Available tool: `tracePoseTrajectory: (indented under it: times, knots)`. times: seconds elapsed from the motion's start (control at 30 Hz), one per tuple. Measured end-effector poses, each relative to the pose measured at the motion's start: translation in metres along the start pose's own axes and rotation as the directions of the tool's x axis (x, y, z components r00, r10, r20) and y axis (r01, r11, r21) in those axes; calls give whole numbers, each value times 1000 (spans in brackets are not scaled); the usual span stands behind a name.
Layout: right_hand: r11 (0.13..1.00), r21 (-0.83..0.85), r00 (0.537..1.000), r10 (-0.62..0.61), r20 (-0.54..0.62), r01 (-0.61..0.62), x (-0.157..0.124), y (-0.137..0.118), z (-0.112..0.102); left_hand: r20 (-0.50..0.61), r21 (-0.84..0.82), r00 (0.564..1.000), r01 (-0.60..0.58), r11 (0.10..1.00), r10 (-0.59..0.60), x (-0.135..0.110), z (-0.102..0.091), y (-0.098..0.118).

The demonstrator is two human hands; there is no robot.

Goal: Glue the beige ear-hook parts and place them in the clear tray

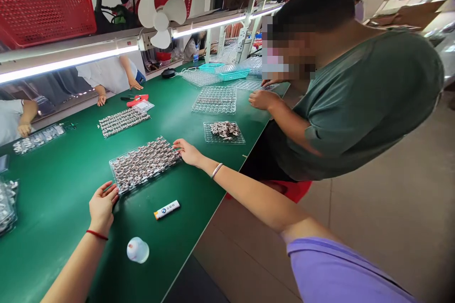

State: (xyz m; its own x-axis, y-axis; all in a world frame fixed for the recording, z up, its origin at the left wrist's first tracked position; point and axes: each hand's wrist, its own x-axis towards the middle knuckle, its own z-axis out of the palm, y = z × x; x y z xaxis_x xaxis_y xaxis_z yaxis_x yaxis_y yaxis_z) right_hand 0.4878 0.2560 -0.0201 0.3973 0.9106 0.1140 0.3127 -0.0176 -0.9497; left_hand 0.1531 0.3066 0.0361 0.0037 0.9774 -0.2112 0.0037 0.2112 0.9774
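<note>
A clear plastic tray (113, 163) filled with rows of small brownish-grey ring-like parts lies at an angle on the green table. At its near left corner is my left hand (102, 203), fingers curled against the edge. My right hand (188, 152) grips the opposite end, thumb and fingers at the right edge. What the small parts are is too fine to make out. On my side of the tray lie a white lighter (168, 209) marked BMW and a small whitish translucent cup-like piece (138, 250).
A co-worker in a dark green shirt (369, 99) sits at the right, hands over a tray. A tray with a loose heap of parts (224, 130) stands beyond my right hand. Across the table are another filled tray (124, 121), red-handled pliers (137, 99) and other people's hands.
</note>
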Motion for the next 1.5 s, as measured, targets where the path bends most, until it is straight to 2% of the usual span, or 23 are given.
tracePoseTrajectory:
  times: [0.17,0.4,0.53,0.67,0.8,0.9,0.97,1.1,1.2,1.27,1.33,1.47,1.5]
  knots:
    - [1000,16,1000,9,3,-9,6,-7,22,-25,-7,1000,17,1000,-17,5,-15,5]
    - [998,65,999,15,50,-19,18,-17,81,-127,1,990,55,998,-54,24,-54,14]
    - [994,93,994,45,98,-54,16,-23,114,-182,5,982,55,998,-53,37,-74,10]
    - [989,112,986,85,146,-101,7,-28,135,-217,39,976,43,998,-33,44,-90,2]
    - [982,112,981,135,141,-151,-7,-30,137,-229,117,973,52,992,-24,42,-108,-4]
    - [978,104,979,169,113,-181,-19,-31,125,-225,202,974,40,979,6,32,-137,0]
    - [975,98,978,189,90,-197,-28,-31,112,-233,264,972,22,964,42,19,-169,8]
    - [973,89,977,212,37,-214,-49,-28,84,-320,359,938,-14,933,137,-22,-252,28]
    - [970,100,975,219,31,-221,-66,-26,71,-444,377,869,-38,926,217,-60,-306,38]
    - [969,120,976,218,15,-218,-75,-24,67,-542,367,794,-71,927,275,-84,-333,42]
    - [968,148,978,207,-10,-204,-83,-22,68,-651,344,684,-118,931,327,-105,-357,47]
    - [972,174,984,168,-56,-156,-93,-13,74,-847,268,407,-229,936,342,-137,-402,72]
    - [973,174,984,164,-66,-151,-94,-9,75,-873,243,364,-255,936,326,-141,-412,80]
